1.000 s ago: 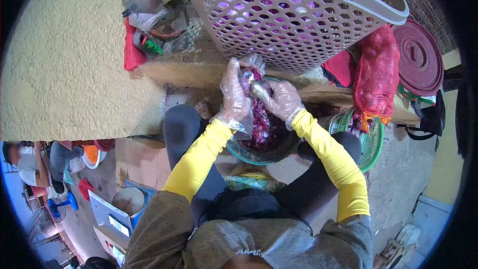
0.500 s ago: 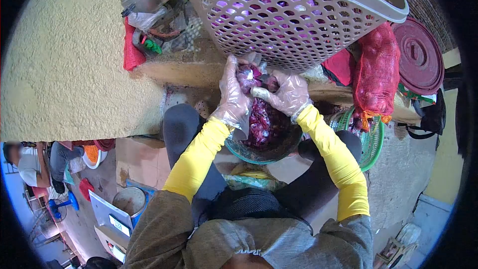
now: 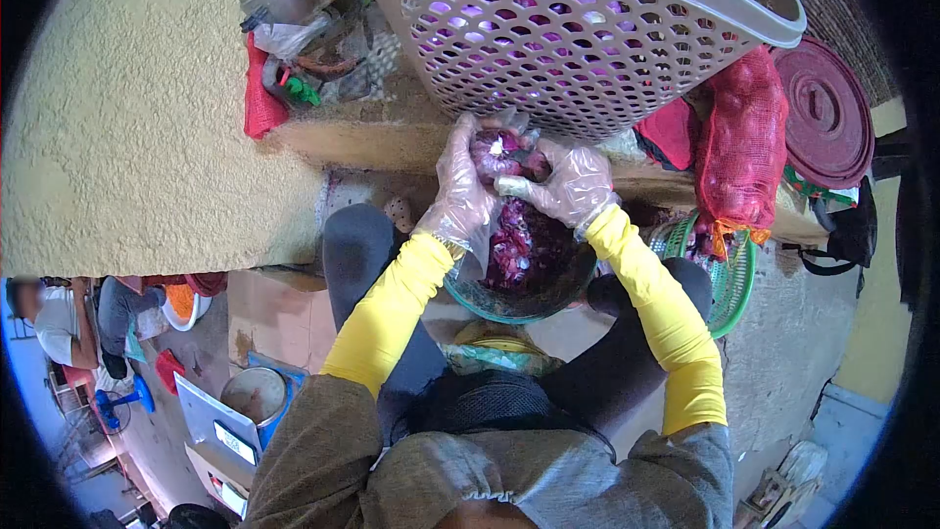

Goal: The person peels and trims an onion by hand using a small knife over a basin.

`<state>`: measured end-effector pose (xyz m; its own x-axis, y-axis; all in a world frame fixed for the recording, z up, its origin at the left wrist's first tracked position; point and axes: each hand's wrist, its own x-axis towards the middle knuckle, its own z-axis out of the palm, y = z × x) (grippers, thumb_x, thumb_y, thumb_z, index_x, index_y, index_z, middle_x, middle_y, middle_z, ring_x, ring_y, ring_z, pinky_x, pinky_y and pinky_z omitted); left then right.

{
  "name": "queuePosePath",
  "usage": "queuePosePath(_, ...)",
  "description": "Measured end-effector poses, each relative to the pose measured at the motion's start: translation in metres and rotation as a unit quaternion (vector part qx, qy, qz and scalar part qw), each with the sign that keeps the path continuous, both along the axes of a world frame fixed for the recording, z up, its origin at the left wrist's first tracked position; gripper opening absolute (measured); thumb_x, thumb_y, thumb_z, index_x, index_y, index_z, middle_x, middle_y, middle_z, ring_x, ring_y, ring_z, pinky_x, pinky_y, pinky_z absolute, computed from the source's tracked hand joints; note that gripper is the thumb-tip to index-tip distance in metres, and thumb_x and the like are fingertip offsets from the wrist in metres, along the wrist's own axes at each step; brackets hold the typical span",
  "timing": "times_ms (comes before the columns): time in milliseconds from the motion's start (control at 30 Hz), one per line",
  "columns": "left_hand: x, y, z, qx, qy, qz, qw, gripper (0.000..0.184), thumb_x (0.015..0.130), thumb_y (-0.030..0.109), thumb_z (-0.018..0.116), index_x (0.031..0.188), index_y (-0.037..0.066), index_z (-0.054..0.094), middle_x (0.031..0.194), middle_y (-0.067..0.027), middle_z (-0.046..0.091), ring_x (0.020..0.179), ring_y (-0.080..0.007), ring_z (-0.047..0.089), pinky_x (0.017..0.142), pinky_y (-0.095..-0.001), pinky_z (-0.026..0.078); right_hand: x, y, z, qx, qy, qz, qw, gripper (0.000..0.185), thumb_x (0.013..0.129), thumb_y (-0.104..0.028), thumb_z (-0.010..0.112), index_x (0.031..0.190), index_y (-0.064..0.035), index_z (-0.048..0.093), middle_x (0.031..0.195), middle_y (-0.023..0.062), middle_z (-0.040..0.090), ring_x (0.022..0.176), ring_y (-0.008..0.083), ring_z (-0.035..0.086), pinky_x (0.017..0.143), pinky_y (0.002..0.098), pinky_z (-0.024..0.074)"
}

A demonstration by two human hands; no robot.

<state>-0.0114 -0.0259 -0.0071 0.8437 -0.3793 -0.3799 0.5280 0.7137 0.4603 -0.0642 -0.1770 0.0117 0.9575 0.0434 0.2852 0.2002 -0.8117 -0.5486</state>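
My left hand point(image 3: 462, 188), in a clear plastic glove, is closed around a red onion point(image 3: 495, 151) with a pale spot on top. Pressed close on the other side, my gloved right hand point(image 3: 576, 182) has its thumb stretched toward the onion and its fingers curled. A dark purplish bit shows between those fingers, too small to name. Both hands are above a round basin point(image 3: 511, 313) with a teal rim, between my knees. Loose purple onion skins point(image 3: 516, 253) lie inside it.
A large perforated basket point(image 3: 587, 88) of purple onions stands on the ledge ahead. To its right are a red mesh sack point(image 3: 741, 147), a maroon lid point(image 3: 822, 113) and a green basket point(image 3: 732, 284). A scale-like box point(image 3: 220, 421) sits lower left; another person point(image 3: 64, 323) is beyond.
Both hands have shifted very slightly, and the onion is turned a little in the left hand. Everything else stays put.
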Motion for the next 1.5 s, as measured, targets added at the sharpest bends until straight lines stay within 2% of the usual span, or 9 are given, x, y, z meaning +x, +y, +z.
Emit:
queuePosePath(167, 0.004, 0.003, -0.007, 0.024, -0.007, -0.014, 1.0, 0.045, 0.099, 0.046, 0.047, 0.096, 0.003, 0.06, 0.092, -0.0162, 0.065, 0.086, -0.0291, 0.066, 0.081, -0.0465, 0.057, -0.001, -0.002, 0.012, -0.072, 0.075, 0.0, 0.995, 0.066, 0.069, -0.075, 0.068, 0.094, -0.0134, 0.07, 0.072, 0.0089, 0.069, 0.066, 0.0321, 0.068, 0.063, 0.0433, 0.0532)
queuePosePath(267, 0.005, 0.003, -0.012, 0.038, -0.031, -0.019, 0.999, 0.048, 0.101, 0.046, 0.044, 0.098, 0.001, 0.061, 0.093, -0.0167, 0.065, 0.088, -0.0299, 0.066, 0.082, -0.0479, 0.058, 0.001, -0.002, 0.004, -0.057, 0.014, 0.015, 0.998, 0.066, 0.069, -0.075, 0.067, 0.092, -0.013, 0.07, 0.069, 0.0088, 0.068, 0.064, 0.0325, 0.068, 0.062, 0.0436, 0.053)
queuePosePath(500, 0.002, 0.002, -0.007, 0.046, -0.047, -0.015, 0.998, 0.051, 0.1, 0.049, 0.044, 0.097, 0.001, 0.062, 0.092, -0.0141, 0.065, 0.083, -0.0285, 0.066, 0.079, -0.0461, 0.059, 0.0, -0.003, 0.006, -0.064, 0.052, 0.006, 0.997, 0.067, 0.072, -0.076, 0.064, 0.09, -0.0121, 0.07, 0.069, 0.0095, 0.068, 0.064, 0.033, 0.068, 0.062, 0.0444, 0.0526)
queuePosePath(700, 0.003, 0.004, -0.013, 0.062, -0.089, -0.017, 0.994, 0.048, 0.101, 0.048, 0.043, 0.098, 0.003, 0.059, 0.09, -0.0147, 0.064, 0.083, -0.028, 0.066, 0.077, -0.0448, 0.059, -0.001, 0.002, 0.003, -0.03, 0.076, 0.004, 0.997, 0.066, 0.077, -0.075, 0.06, 0.088, -0.0104, 0.071, 0.067, 0.0144, 0.067, 0.067, 0.0359, 0.067, 0.064, 0.0474, 0.0515)
queuePosePath(800, 0.003, 0.004, -0.015, 0.065, -0.077, -0.016, 0.995, 0.047, 0.101, 0.048, 0.043, 0.098, 0.004, 0.058, 0.09, -0.0152, 0.064, 0.082, -0.0276, 0.066, 0.077, -0.045, 0.059, -0.001, 0.004, 0.0, -0.046, 0.141, -0.004, 0.989, 0.066, 0.081, -0.073, 0.056, 0.085, -0.009, 0.072, 0.066, 0.0183, 0.065, 0.069, 0.0385, 0.066, 0.065, 0.0486, 0.0509)
queuePosePath(1167, 0.0, 0.003, -0.016, 0.067, -0.046, -0.003, 0.997, 0.045, 0.1, 0.048, 0.046, 0.097, 0.006, 0.058, 0.087, -0.0149, 0.064, 0.08, -0.0283, 0.066, 0.077, -0.0473, 0.059, 0.004, 0.001, -0.022, 0.028, 0.176, 0.022, 0.984, 0.062, 0.09, -0.066, 0.048, 0.09, -0.0087, 0.073, 0.077, 0.0245, 0.067, 0.077, 0.0431, 0.065, 0.074, 0.0498, 0.0503)
queuePosePath(1333, 0.005, 0.001, -0.015, 0.095, -0.013, 0.011, 0.995, 0.045, 0.098, 0.05, 0.049, 0.096, 0.005, 0.058, 0.092, -0.0162, 0.065, 0.085, -0.0297, 0.066, 0.077, -0.0492, 0.059, -0.001, 0.002, -0.009, 0.002, 0.164, 0.071, 0.984, 0.06, 0.089, -0.067, 0.048, 0.095, -0.0133, 0.074, 0.075, 0.0216, 0.067, 0.075, 0.0411, 0.065, 0.073, 0.0494, 0.0507)
queuePosePath(1400, 0.007, 0.001, -0.012, 0.022, 0.022, 0.012, 0.999, 0.047, 0.097, 0.051, 0.051, 0.097, 0.005, 0.059, 0.096, -0.0171, 0.065, 0.089, -0.0301, 0.066, 0.079, -0.0488, 0.059, -0.001, 0.0, -0.006, -0.031, 0.166, 0.085, 0.982, 0.059, 0.089, -0.067, 0.048, 0.095, -0.0147, 0.074, 0.074, 0.0203, 0.067, 0.074, 0.0401, 0.066, 0.072, 0.0493, 0.0509)
queuePosePath(1500, 0.006, 0.003, -0.01, 0.009, 0.02, -0.001, 1.0, 0.048, 0.096, 0.051, 0.053, 0.096, 0.004, 0.059, 0.098, -0.0174, 0.065, 0.091, -0.0299, 0.066, 0.079, -0.0488, 0.059, -0.002, -0.004, -0.004, -0.033, 0.064, 0.046, 0.996, 0.057, 0.083, -0.069, 0.058, 0.087, -0.0133, 0.072, 0.071, 0.0141, 0.067, 0.066, 0.0347, 0.067, 0.063, 0.0455, 0.0516)
